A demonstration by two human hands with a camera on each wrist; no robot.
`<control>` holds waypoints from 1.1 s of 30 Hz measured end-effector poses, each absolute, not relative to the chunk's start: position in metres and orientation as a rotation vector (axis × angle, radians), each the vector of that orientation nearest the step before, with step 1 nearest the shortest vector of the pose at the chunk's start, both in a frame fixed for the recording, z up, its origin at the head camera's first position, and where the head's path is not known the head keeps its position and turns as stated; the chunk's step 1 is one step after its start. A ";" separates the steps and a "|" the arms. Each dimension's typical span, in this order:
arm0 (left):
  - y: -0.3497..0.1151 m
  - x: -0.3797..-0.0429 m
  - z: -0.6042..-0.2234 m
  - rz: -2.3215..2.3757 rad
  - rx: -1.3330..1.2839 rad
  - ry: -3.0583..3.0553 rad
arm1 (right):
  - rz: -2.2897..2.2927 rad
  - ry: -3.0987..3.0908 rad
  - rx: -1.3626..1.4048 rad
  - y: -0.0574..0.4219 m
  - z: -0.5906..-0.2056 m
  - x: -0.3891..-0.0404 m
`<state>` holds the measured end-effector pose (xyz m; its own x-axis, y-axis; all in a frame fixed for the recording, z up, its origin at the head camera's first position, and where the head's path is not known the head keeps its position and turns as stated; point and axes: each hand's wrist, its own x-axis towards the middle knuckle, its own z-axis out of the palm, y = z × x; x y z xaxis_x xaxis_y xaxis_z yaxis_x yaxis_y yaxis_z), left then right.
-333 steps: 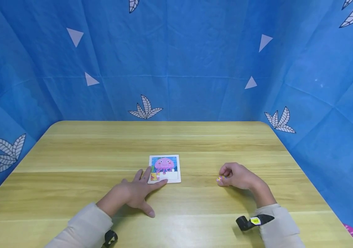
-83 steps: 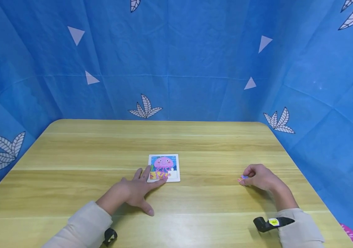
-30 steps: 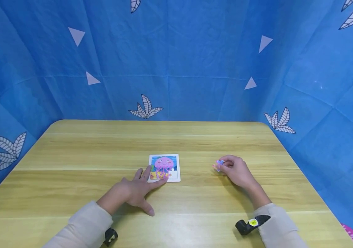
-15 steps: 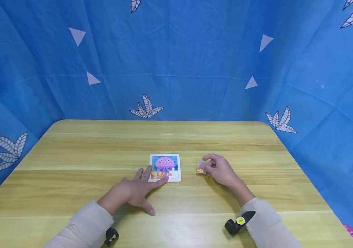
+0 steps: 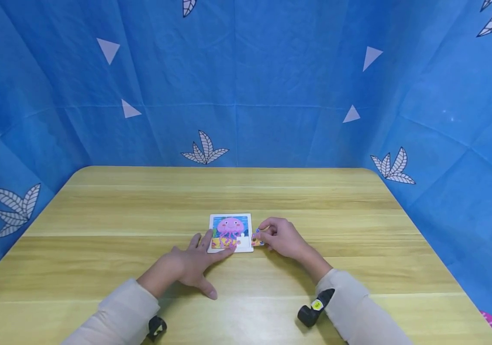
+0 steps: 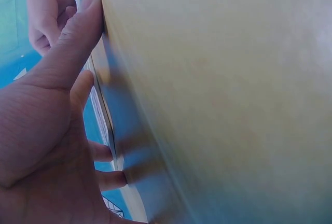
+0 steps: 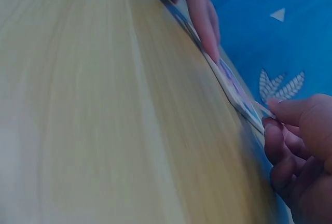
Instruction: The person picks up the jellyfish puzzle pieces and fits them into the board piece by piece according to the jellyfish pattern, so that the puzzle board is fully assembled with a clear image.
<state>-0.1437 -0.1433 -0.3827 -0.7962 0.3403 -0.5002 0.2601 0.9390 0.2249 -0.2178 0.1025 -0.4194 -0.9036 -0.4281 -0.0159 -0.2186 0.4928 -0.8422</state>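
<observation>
A white-framed jigsaw puzzle [image 5: 230,226] with a pink jellyfish picture lies on the table, its lower right corner a bare white gap. My left hand [image 5: 190,266] rests on its left and lower edge with fingers spread and straight. Between thumb and fingers, my right hand [image 5: 285,238] pinches a puzzle piece [image 5: 256,238] in yellow, pink and blue at the frame's right edge. In the right wrist view the piece [image 7: 264,110] shows as a thin edge over the corner of the puzzle frame [image 7: 228,86].
The wood-grain table [image 5: 142,201] stretches out around both hands. Behind it and along the sides hangs a blue curtain [image 5: 272,96] with white leaf and triangle prints. Black straps with cameras [image 5: 310,314] sit on both wrists.
Earlier another piece went into the bottom row. My right hand then took this piece at the right and has carried it left to the puzzle frame. My left hand has stayed put.
</observation>
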 end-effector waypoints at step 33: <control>-0.144 -0.146 -0.383 0.186 0.440 2.527 | -1.314 2.508 -0.533 0.071 -0.421 -0.221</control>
